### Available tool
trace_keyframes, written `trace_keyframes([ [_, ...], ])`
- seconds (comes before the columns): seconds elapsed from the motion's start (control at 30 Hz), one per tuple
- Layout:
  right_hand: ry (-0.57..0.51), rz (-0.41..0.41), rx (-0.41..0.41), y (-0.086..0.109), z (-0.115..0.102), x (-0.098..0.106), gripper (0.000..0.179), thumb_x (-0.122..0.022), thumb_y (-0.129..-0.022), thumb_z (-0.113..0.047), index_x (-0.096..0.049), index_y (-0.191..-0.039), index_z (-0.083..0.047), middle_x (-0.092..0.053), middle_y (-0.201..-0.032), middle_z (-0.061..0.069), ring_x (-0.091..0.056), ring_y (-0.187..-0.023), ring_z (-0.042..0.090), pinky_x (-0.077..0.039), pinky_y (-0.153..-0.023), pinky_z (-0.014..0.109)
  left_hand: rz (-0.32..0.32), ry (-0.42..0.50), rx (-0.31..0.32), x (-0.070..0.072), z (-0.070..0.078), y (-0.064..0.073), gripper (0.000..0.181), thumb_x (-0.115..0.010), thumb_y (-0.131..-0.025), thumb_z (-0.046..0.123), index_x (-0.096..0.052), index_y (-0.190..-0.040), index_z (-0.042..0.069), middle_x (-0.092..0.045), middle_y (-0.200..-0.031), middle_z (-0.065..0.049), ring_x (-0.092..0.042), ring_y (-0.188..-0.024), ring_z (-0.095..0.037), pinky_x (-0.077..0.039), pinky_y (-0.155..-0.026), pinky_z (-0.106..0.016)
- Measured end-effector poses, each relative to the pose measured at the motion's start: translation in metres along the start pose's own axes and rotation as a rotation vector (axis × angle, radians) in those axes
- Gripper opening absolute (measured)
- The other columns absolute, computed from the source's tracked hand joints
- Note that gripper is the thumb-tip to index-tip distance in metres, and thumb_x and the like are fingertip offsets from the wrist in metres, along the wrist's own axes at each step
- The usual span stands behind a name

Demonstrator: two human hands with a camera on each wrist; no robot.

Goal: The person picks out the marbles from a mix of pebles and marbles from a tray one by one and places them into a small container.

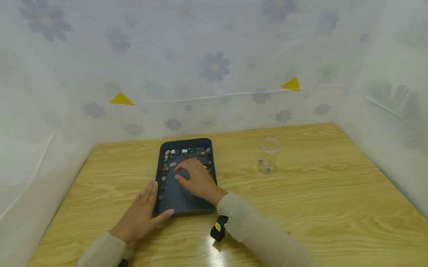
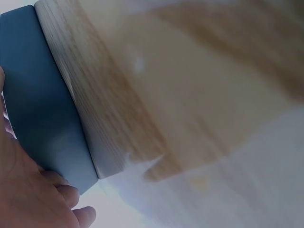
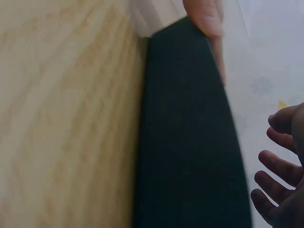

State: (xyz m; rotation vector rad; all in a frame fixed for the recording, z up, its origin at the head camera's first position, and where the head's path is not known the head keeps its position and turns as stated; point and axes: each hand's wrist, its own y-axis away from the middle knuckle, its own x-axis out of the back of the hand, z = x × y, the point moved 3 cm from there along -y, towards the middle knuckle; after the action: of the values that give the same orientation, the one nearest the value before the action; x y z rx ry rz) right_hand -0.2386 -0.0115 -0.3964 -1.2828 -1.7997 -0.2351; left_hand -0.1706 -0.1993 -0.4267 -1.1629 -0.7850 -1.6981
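Observation:
A dark rectangular tray (image 1: pixel 182 195) lies on the wooden table, with many small polished stones (image 1: pixel 165 168) along its left, far and right sides. My left hand (image 1: pixel 139 217) spans the tray's near left corner, straight fingers along the left wall and thumb at the near edge. In the left wrist view, that hand (image 2: pixel 28 190) lies against the tray's outer wall (image 2: pixel 42 99). Over the middle of the tray is my right hand (image 1: pixel 198 180), thumb and index finger apart. Its fingers (image 3: pixel 278 164) are loosely bent with nothing between them in the right wrist view.
To the right of the tray stands a clear jar (image 1: pixel 271 146) with a few small dark pieces at its bottom. Pale flower-printed sheeting (image 1: pixel 214 67) encloses the table (image 1: pixel 316 209) at the back and both sides, with yellow triangles (image 1: pixel 290 84) on it.

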Motion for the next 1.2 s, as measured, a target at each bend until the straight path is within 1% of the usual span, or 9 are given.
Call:
trace_keyframes([
  [0.1,-0.017,-0.024,-0.027,0.001,-0.006,-0.015,0.022,-0.064,-0.094,-0.023,-0.068,-0.113,-0.013,-0.063,-0.119,0.003,-0.055,-0.114,0.018,-0.043,-0.101,0.035,0.003,-0.005,-0.005,0.001,0.000,0.001,0.100,-0.046,-0.091,0.065,-0.012,-0.150,-0.008,-0.008,-0.156,-0.026,-0.017,-0.142,-0.040,-0.017,-0.110,-0.063],
  [0.2,-0.078,-0.038,-0.069,0.000,-0.010,-0.029,0.022,-0.064,-0.094,-0.023,-0.069,-0.112,-0.013,-0.063,-0.118,0.003,-0.056,-0.114,0.018,-0.045,-0.097,0.034,0.008,-0.006,-0.008,0.002,0.000,0.002,0.099,-0.047,-0.091,0.063,-0.013,-0.149,-0.009,-0.009,-0.156,-0.027,-0.018,-0.141,-0.040,-0.018,-0.110,-0.063],
  [0.37,-0.141,-0.048,-0.155,-0.002,-0.008,-0.049,0.019,-0.067,-0.091,-0.019,-0.070,-0.109,-0.014,-0.065,-0.111,0.000,-0.058,-0.109,0.015,-0.046,-0.095,0.030,0.014,-0.002,-0.020,0.001,0.000,0.002,0.098,-0.048,-0.092,0.063,-0.013,-0.149,-0.009,-0.010,-0.155,-0.027,-0.017,-0.141,-0.041,-0.018,-0.109,-0.063],
  [0.5,-0.136,-0.095,-0.156,-0.003,-0.008,-0.057,0.020,-0.069,-0.090,-0.019,-0.070,-0.109,-0.014,-0.066,-0.111,0.001,-0.058,-0.108,0.015,-0.046,-0.094,0.030,0.010,-0.003,-0.020,0.000,0.000,0.004,0.098,-0.047,-0.092,0.063,-0.013,-0.149,-0.010,-0.010,-0.155,-0.028,-0.017,-0.141,-0.041,-0.019,-0.109,-0.063],
  [0.6,-0.087,-0.104,-0.138,-0.008,-0.009,-0.059,0.021,-0.069,-0.089,-0.020,-0.071,-0.109,-0.015,-0.066,-0.112,0.000,-0.058,-0.108,0.016,-0.045,-0.095,0.031,0.018,-0.005,-0.018,0.002,-0.001,0.005,0.097,-0.048,-0.092,0.062,-0.013,-0.149,-0.009,-0.010,-0.155,-0.028,-0.017,-0.141,-0.041,-0.019,-0.109,-0.062],
  [0.67,-0.038,-0.103,-0.148,-0.011,-0.010,-0.061,0.020,-0.070,-0.088,-0.021,-0.072,-0.108,-0.017,-0.066,-0.112,0.000,-0.058,-0.106,0.017,-0.045,-0.094,0.031,0.022,-0.002,-0.020,0.003,-0.001,0.005,0.097,-0.048,-0.092,0.061,-0.013,-0.149,-0.009,-0.010,-0.155,-0.028,-0.017,-0.141,-0.041,-0.019,-0.109,-0.063],
  [0.83,0.148,-0.142,-0.180,-0.012,-0.011,-0.066,0.022,-0.070,-0.088,-0.030,-0.071,-0.108,-0.023,-0.064,-0.114,-0.001,-0.055,-0.103,0.018,-0.048,-0.087,0.033,0.011,0.004,-0.026,0.003,0.000,0.004,0.097,-0.048,-0.092,0.061,-0.012,-0.150,-0.009,-0.009,-0.155,-0.028,-0.016,-0.142,-0.041,-0.018,-0.109,-0.064],
  [0.93,0.242,-0.161,-0.168,-0.012,-0.013,-0.068,0.024,-0.068,-0.089,-0.034,-0.070,-0.111,-0.025,-0.061,-0.117,-0.001,-0.053,-0.103,0.018,-0.049,-0.085,0.034,0.004,0.003,-0.025,0.003,0.001,0.004,0.097,-0.048,-0.092,0.062,-0.012,-0.150,-0.008,-0.008,-0.155,-0.027,-0.015,-0.142,-0.041,-0.017,-0.109,-0.064],
  [1.2,0.392,-0.200,-0.144,-0.011,-0.020,-0.072,0.028,-0.064,-0.091,-0.039,-0.068,-0.117,-0.029,-0.057,-0.120,-0.003,-0.050,-0.106,0.017,-0.048,-0.084,0.033,-0.004,-0.004,-0.018,0.003,0.000,0.005,0.098,-0.047,-0.092,0.063,-0.011,-0.150,-0.008,-0.007,-0.156,-0.026,-0.014,-0.142,-0.040,-0.016,-0.110,-0.063],
])
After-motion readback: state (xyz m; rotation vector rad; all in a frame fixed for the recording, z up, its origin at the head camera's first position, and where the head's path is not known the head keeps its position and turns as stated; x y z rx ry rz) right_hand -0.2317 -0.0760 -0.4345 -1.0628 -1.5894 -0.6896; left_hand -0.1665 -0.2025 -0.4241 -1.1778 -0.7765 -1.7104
